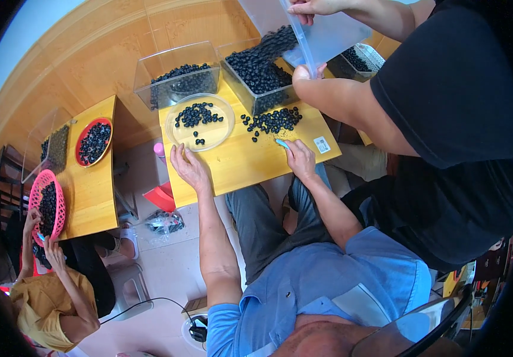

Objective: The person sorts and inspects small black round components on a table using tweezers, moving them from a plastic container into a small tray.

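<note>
My left hand [189, 168] rests at the near table edge, fingers apart and holding nothing, its fingertips beside the rim of a shallow round clear tray [230, 132]. Small round black pieces [195, 114], berry- or bead-like, lie in that tray. My right hand [301, 159] is closed on a small light-blue tool [282, 143]; its working end is too small to make out. Just beyond the tool, a loose heap of the same black pieces [276, 121] is spread on the yellow table [232, 178], with brownish crumbs around it.
A clear bin [143, 89] and a fuller bin [255, 102] of black pieces stand behind. On the right a person in black [447, 89] tips a translucent tub [334, 41] over the fuller bin. Lower left, another person [60, 297] works at a pink basket [61, 208].
</note>
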`<state>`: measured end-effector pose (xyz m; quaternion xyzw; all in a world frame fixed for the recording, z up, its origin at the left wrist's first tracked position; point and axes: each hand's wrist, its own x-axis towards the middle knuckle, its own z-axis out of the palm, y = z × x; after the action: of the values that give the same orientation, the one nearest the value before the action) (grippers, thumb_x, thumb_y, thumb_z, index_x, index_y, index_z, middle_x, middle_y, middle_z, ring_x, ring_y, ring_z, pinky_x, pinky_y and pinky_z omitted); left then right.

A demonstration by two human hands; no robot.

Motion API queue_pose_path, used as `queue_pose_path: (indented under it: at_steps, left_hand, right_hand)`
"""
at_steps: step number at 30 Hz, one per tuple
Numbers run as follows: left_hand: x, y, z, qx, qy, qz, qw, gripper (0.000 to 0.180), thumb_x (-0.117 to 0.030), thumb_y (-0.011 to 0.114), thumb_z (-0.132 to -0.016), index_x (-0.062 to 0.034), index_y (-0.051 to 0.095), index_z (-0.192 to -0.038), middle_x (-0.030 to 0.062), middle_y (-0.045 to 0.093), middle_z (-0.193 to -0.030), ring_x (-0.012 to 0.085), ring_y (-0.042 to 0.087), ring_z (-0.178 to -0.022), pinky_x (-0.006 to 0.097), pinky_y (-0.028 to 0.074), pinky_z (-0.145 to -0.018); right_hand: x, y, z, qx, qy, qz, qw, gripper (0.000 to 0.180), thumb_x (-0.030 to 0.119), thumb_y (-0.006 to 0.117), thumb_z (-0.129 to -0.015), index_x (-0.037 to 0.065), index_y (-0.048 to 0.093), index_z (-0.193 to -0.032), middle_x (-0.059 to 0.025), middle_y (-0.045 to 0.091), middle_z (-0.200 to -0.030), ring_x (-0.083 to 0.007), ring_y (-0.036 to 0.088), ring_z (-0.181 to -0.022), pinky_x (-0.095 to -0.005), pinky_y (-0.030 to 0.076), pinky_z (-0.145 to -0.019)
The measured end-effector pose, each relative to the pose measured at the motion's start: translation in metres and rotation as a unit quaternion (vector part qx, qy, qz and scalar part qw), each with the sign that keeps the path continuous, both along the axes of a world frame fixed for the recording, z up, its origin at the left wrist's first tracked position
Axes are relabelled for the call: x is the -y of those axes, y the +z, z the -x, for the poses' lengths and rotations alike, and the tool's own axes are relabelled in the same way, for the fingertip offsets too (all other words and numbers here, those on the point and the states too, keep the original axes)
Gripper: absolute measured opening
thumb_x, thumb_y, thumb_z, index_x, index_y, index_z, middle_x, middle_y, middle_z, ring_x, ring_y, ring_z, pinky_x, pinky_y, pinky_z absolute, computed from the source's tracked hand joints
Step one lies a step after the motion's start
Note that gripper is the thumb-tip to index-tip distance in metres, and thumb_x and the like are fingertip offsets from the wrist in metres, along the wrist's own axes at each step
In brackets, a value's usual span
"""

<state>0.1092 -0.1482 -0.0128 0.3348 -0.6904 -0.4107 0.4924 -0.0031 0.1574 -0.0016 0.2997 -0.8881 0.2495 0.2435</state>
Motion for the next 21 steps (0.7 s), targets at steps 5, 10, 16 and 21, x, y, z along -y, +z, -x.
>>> queue_pose_path:
  at_steps: [5,10,16,21]
  left_hand:
    - [-0.0006,-0.0001,0.0003,0.004,0.0,0.003,1.0,0.026,-0.01,0.059,-0.102,0.0012,0.068,-0.125,0.0219,0.055,-0.142,0.0381,0.053,-0.134,0.045,0.043,-0.113]
    - [0.0002,-0.0005,-0.0009,0.008,0.003,0.013,1.0,0.026,-0.01,0.059,-0.103,0.0016,0.068,-0.125,0.0221,0.056,-0.142,0.0381,0.053,-0.134,0.045,0.043,-0.113]
    - [-0.0008,0.0008,-0.0004,0.008,0.004,0.011,1.0,0.026,-0.01,0.06,-0.103,0.0021,0.068,-0.124,0.0223,0.056,-0.142,0.0384,0.053,-0.134,0.045,0.042,-0.113]
    - [-0.0011,0.0018,-0.0002,0.008,0.003,0.021,1.0,0.026,-0.009,0.06,-0.102,0.0023,0.068,-0.124,0.0226,0.056,-0.142,0.039,0.053,-0.133,0.046,0.042,-0.113]
  right_hand:
    - [0.0009,0.0005,-0.0003,-0.02,0.012,0.025,0.999,0.017,0.009,0.07,-0.091,0.01,0.075,-0.107,-0.0103,0.062,-0.08,-0.0328,0.067,-0.075,-0.0455,0.053,-0.066]
    - [0.0019,0.0009,-0.0014,-0.012,0.005,0.025,1.0,0.017,0.008,0.07,-0.091,0.01,0.076,-0.107,-0.0102,0.064,-0.082,-0.0325,0.068,-0.076,-0.0446,0.054,-0.067]
    - [0.0017,0.0033,-0.0024,-0.009,0.004,0.022,1.0,0.017,0.009,0.07,-0.091,0.01,0.076,-0.107,-0.0104,0.065,-0.083,-0.0329,0.068,-0.077,-0.0443,0.055,-0.067]
    - [0.0004,0.0008,-0.0005,-0.01,0.002,0.01,1.0,0.021,0.009,0.07,-0.089,0.011,0.074,-0.11,-0.0089,0.063,-0.084,-0.0313,0.068,-0.079,-0.0442,0.056,-0.07]
